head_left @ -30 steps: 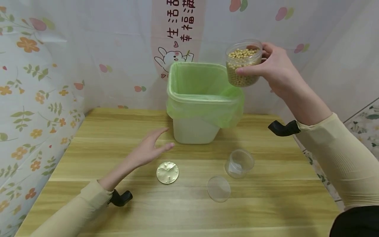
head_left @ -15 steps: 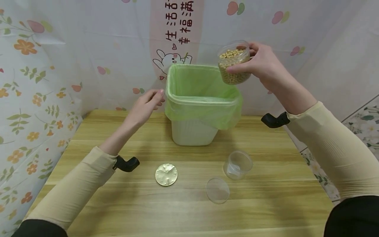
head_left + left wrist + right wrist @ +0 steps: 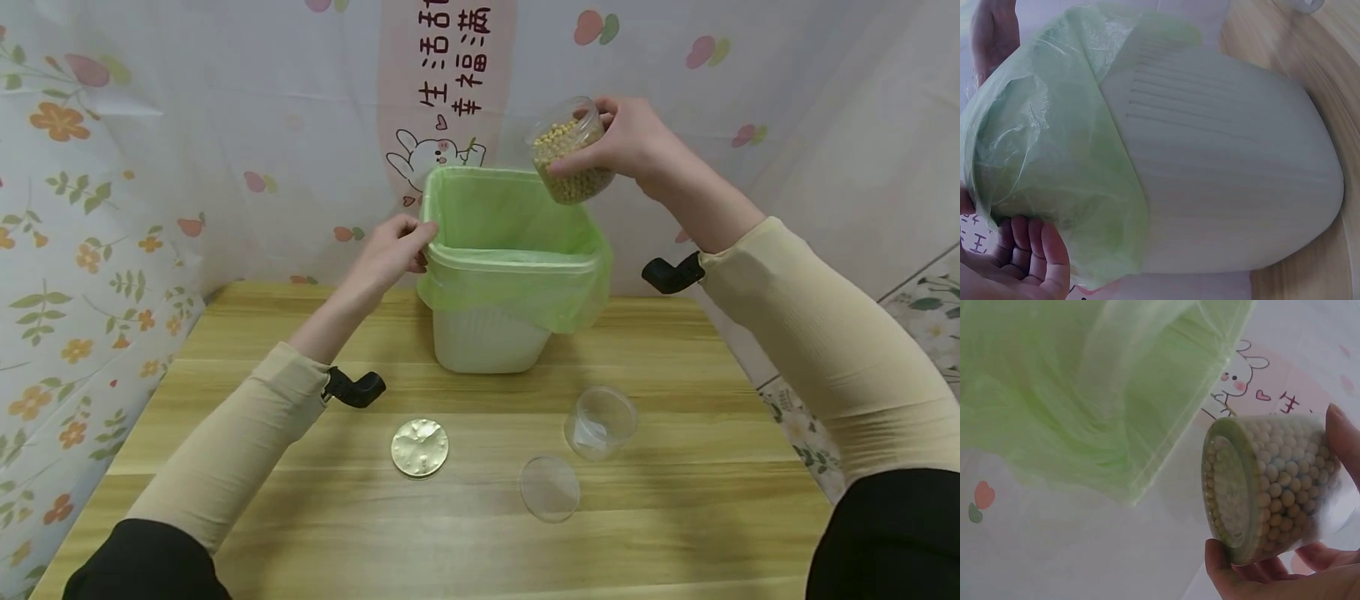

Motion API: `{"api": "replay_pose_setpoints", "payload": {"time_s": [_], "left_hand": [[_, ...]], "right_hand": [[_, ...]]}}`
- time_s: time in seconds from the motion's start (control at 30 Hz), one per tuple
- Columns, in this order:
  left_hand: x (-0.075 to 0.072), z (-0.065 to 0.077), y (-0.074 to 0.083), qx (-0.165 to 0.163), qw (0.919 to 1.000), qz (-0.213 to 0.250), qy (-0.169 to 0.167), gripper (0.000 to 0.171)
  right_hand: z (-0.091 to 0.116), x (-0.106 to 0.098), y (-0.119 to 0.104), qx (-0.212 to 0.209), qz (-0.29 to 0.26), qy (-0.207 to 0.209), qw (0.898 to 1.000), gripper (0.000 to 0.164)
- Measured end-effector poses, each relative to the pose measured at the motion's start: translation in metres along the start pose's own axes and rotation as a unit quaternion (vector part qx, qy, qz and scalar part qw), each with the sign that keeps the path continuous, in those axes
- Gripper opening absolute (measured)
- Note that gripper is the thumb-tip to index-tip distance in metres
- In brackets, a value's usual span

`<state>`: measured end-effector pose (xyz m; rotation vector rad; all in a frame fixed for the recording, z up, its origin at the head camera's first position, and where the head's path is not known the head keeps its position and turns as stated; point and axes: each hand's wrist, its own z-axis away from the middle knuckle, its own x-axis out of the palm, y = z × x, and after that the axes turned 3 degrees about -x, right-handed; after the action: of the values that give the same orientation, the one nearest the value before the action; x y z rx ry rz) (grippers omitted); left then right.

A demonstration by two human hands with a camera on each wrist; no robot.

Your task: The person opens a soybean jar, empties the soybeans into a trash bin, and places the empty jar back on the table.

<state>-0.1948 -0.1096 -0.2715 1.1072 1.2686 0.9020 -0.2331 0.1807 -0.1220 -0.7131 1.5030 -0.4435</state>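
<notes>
My right hand point(image 3: 637, 142) holds a clear plastic jar point(image 3: 573, 185) of soybeans above the right side of a trash bin point(image 3: 487, 342). The jar tilts left, its mouth towards the bin, and the beans point(image 3: 1288, 487) show through its wall in the right wrist view. A green bag point(image 3: 517, 287) lines the bin and folds down over its rim. At the bin's left rim, my left hand point(image 3: 390, 250) grips the edge through the bag, thumb on top and fingers curled outside, as the left wrist view also shows.
A gold foil-like round lid point(image 3: 420, 447) lies on the wooden table point(image 3: 315, 508). To its right are a clear flat disc point(image 3: 550, 489) and a small clear cup point(image 3: 600, 422) with something white in it. A printed cloth point(image 3: 292, 125) hangs behind.
My left hand has risen from above the table to the bin's left rim and taken hold of it. My right hand has carried the jar left over the bin and tilted it more.
</notes>
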Motion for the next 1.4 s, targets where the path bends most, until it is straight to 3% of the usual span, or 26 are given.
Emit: {"api": "replay_pose_setpoints", "payload": {"time_s": [0.2,0.7,1.0,1.4], "left_hand": [[0.002,0.000,0.000,-0.010,0.9996,0.026,-0.003,0.031],[0.004,-0.004,-0.006,-0.013,0.9976,0.067,-0.012,0.032],[0.004,-0.002,-0.004,-0.014,0.9971,0.074,-0.010,0.032],[0.003,-0.006,-0.007,-0.019,0.9953,0.095,-0.010,0.027]], "right_hand": [[-0.009,0.002,-0.009,-0.004,0.069,-0.014,0.998,0.094],[-0.017,0.012,-0.017,-0.039,0.178,-0.024,0.983,0.102],[-0.021,0.014,-0.020,-0.038,0.233,-0.044,0.971,0.105],[-0.020,0.015,-0.026,-0.050,0.261,-0.054,0.963,0.104]]}}
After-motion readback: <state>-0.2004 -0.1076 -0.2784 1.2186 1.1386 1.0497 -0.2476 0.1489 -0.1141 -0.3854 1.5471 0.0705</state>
